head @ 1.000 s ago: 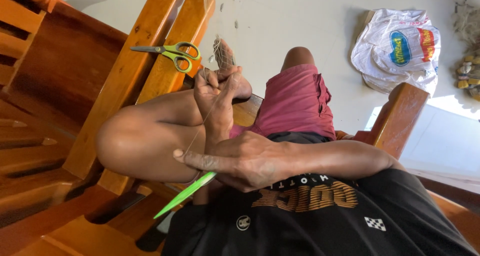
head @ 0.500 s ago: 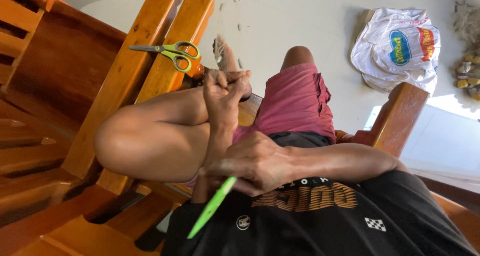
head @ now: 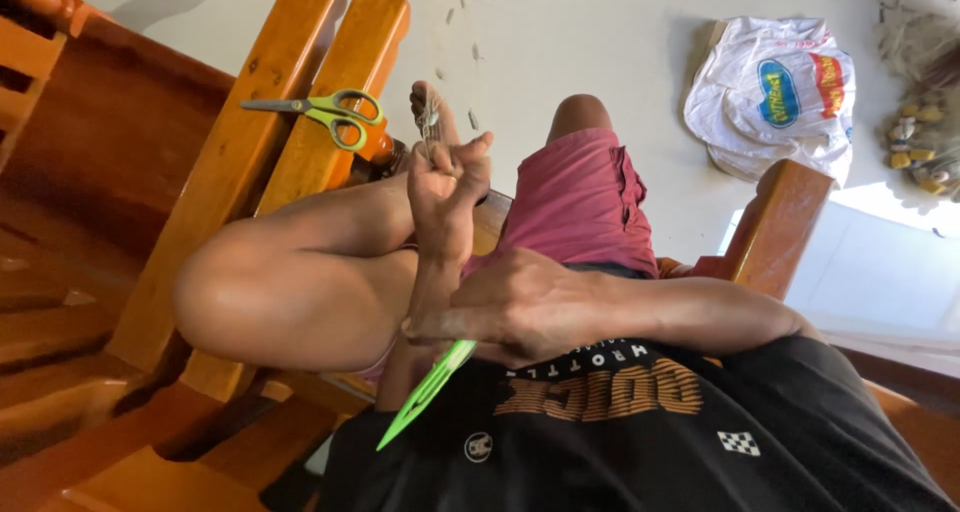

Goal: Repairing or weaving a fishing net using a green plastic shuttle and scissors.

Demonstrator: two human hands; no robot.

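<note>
My left hand [head: 448, 187] is raised in a fist with the thumb out, pinching thin grey strands [head: 430, 130] that run up to my foot's toes [head: 424, 102]. My right hand [head: 520, 307] lies across my left forearm and grips a flat, pointed green tool [head: 425, 392], whose tip angles down to the left over my black shirt. My bent bare leg [head: 270, 292] lies crosswise to the left, and the other thigh in maroon shorts [head: 585, 202] stretches away.
Scissors with yellow-green handles [head: 330, 115] lie on the wooden armrest slats [head: 250, 187] at left. A second wooden armrest [head: 780, 217] is at right. On the pale floor beyond lie a printed white plastic bag [head: 775, 97] and a heap of small things [head: 920, 142].
The green tool's tip has swung from pointing left to pointing more steeply downward. My left hand has shifted slightly and its thumb now sticks out. The scissors have not moved.
</note>
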